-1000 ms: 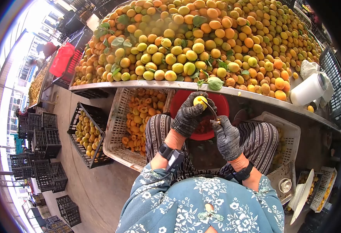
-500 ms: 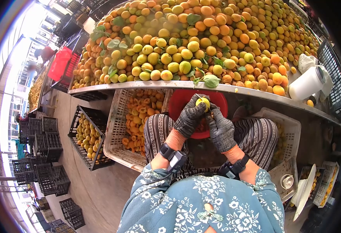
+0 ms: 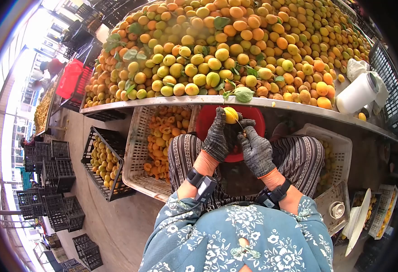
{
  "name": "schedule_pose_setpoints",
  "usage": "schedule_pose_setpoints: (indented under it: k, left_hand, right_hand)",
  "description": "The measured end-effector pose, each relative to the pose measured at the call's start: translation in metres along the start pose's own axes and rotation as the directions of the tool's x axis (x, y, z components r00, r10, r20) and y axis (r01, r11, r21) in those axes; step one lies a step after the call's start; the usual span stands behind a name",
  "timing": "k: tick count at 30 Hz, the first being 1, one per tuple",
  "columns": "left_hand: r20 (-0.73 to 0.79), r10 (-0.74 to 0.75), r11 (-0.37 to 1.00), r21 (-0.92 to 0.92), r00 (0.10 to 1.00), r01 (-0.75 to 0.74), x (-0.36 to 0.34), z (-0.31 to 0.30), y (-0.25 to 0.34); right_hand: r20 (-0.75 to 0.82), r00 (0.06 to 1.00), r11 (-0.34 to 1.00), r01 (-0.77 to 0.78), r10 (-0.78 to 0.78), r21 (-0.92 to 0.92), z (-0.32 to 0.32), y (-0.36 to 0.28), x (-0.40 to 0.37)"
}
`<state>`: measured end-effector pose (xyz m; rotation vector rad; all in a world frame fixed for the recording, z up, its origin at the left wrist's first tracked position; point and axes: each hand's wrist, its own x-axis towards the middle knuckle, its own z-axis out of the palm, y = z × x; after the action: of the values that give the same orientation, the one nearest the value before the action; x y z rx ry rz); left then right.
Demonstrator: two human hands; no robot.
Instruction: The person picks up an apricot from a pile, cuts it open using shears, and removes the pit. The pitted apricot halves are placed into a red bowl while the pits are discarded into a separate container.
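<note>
My left hand (image 3: pixel 216 141), in a dark grey knit glove, grips a yellow apricot (image 3: pixel 230 115) at its fingertips. A dark line runs across the fruit's surface. My right hand (image 3: pixel 257 152), gloved alike, is closed just to the right and slightly lower. From its fingers a thin, narrow tool (image 3: pixel 240 124) points up towards the apricot; its kind is too small to make out. Both hands are over a red basin (image 3: pixel 254 117) between my knees. Left of my leg, a white crate (image 3: pixel 135 149) contains halved orange apricots (image 3: pixel 162 136).
Heaped whole apricots (image 3: pixel 212 63) cover the metal-edged table (image 3: pixel 162 102) ahead. A white jug (image 3: pixel 356 94) lies at its right end. A black crate (image 3: pixel 113 189) of whole apricots stands at left, a pale crate (image 3: pixel 344 154) at right. Stacked black crates (image 3: pixel 56 174) stand farther left.
The apricot has turned and come up slightly to the left, with my left fingers now stretched upward around it. My right hand has drawn a little apart from the fruit.
</note>
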<state>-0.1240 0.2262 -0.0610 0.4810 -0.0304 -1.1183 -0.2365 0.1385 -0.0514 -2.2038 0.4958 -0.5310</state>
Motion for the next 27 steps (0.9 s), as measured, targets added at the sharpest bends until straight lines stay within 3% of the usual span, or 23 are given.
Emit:
schedule_pose_setpoints:
  k: [2,6,8,12,14,15,18,22,24,25,27]
  left_hand:
    - [-0.091,-0.008,0.997,0.079,0.996,0.016,0.003,-0.006,-0.001]
    - [-0.076,0.044,0.997,0.071,0.996,-0.039,0.011,-0.022,0.003]
    - [-0.009,0.215,0.904,0.380,0.977,-0.195,0.008,-0.019,0.010]
    - [-0.020,0.208,0.833,0.528,0.978,-0.167,0.003,-0.010,0.016]
    - [-0.075,0.286,0.786,0.589,0.955,-0.189,0.009,-0.028,0.007]
    - [-0.075,0.282,0.787,0.588,0.957,-0.185,0.008,-0.024,0.002]
    - [-0.276,0.052,0.982,0.187,0.960,0.000,0.006,-0.012,-0.013]
    - [-0.225,-0.057,0.991,0.107,0.973,0.083,0.002,-0.007,-0.011]
    - [-0.183,0.084,0.951,0.308,0.980,-0.024,0.004,-0.003,-0.008]
    - [-0.182,0.083,0.952,0.306,0.980,-0.024,0.005,-0.001,-0.007]
    - [-0.087,0.240,0.765,0.631,0.967,-0.133,0.007,0.001,-0.006]
  right_hand:
    - [-0.035,0.999,1.000,0.012,-0.011,0.028,0.002,0.001,0.001]
    - [-0.038,0.999,0.996,-0.024,0.027,0.088,0.001,0.006,0.001]
    - [-0.014,0.999,0.996,-0.039,0.041,0.078,-0.001,0.006,0.000]
    - [-0.018,0.999,0.999,-0.038,0.038,0.026,0.001,0.008,-0.003]
    - [-0.011,0.998,0.998,-0.055,0.055,0.012,0.003,0.009,-0.004]
    - [-0.035,0.998,0.998,-0.058,0.059,0.002,0.005,0.007,-0.004]
    - [-0.071,0.997,0.999,-0.042,0.040,-0.022,0.009,0.012,0.001]
    - [-0.065,0.997,0.999,-0.035,0.033,-0.023,0.004,0.010,0.002]
    - [-0.070,0.996,0.999,-0.047,0.048,0.016,0.007,0.015,-0.001]
    - [-0.074,0.995,0.997,-0.058,0.062,0.052,0.007,0.017,-0.002]
    - [-0.066,0.997,0.999,-0.050,0.051,0.016,0.004,0.018,-0.002]
